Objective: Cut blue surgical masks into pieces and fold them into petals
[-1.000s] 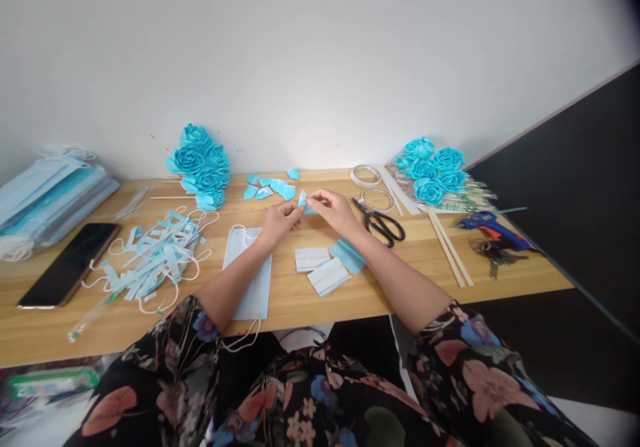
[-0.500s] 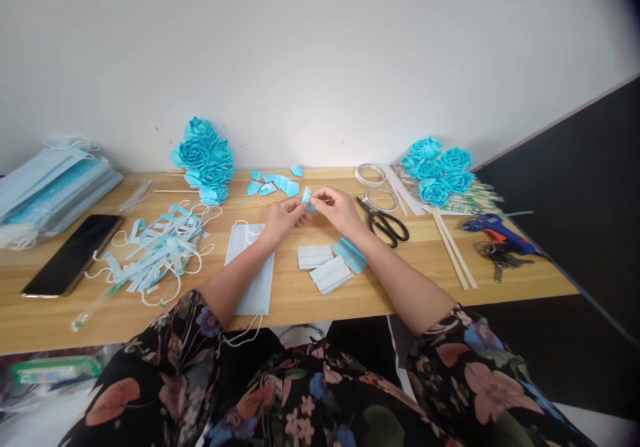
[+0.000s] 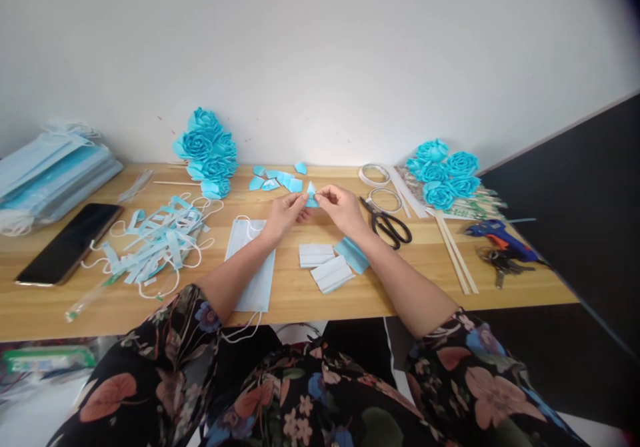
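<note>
My left hand (image 3: 283,213) and my right hand (image 3: 341,208) meet above the middle of the wooden table (image 3: 410,267). Both pinch one small folded blue fabric piece (image 3: 311,195) between thumb and fingertips. Just behind it lie several similar folded blue pieces (image 3: 278,179). A flat blue face mask (image 3: 253,260) lies under my left forearm. Cut mask rectangles (image 3: 327,263), white and blue, lie below my right wrist.
Black scissors (image 3: 388,223) and tape rolls (image 3: 379,185) lie right of my hands. Blue fabric roses stand at back left (image 3: 207,150) and back right (image 3: 443,174). A glue gun (image 3: 497,235), keys (image 3: 500,261), sticks (image 3: 454,249), strip scraps (image 3: 155,243), a phone (image 3: 70,242) and stacked masks (image 3: 50,177) lie around.
Both hands have drifted slightly away from me and to the right with the blue piece, turning it between the fingertips. The view has shifted a little.
</note>
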The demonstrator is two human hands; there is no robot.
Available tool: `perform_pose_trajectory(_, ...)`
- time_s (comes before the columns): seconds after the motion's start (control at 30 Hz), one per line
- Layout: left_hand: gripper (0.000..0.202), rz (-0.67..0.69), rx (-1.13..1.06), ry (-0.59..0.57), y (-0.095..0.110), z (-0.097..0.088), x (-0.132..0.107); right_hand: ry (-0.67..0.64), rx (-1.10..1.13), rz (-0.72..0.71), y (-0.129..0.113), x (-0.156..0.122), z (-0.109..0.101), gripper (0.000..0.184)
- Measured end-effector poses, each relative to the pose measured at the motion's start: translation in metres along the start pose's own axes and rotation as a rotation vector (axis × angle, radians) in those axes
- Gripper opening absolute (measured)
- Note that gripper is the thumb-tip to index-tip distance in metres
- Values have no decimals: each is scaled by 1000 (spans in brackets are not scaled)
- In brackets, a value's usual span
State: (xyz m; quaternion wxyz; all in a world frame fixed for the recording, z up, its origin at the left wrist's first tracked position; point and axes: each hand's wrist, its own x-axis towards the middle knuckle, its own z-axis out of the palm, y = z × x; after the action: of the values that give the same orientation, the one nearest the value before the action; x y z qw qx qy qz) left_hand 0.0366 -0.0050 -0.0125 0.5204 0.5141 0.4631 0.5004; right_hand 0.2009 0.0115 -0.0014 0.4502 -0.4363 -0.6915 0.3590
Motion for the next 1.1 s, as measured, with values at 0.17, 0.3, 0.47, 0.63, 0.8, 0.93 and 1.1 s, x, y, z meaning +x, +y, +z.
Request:
perform_pose_trajectory(0.17,28,9,-18,-7,0,-2,1,-23,-18,0,1,0,1,22)
perform_pose_trajectory(0.3,25,4,-14,-10,-1,-3,2,-47,5,29,3,0,1,23)
perform_pose_trajectory(0.47,29,-1,-36,19,-2,-4,4,-67,54,51,5,1,1,24)
perform_pose_trajectory(0.63,34,-1,-42,17,-2,-5,3,-54,126,59,8,2,2,26)
perform_pose_trajectory(0.8,32,1,-8,31,-4,-5,3,-48,111,46,9,3,2,25)
perform_pose_trajectory(0.93,29,-8,18,50,-3,-4,3,-50,89,44,8,2,2,27)
perform_pose_trajectory(1.1,22,-38,47,43,2,-3,2,-64,81,46,5,0,2,27)
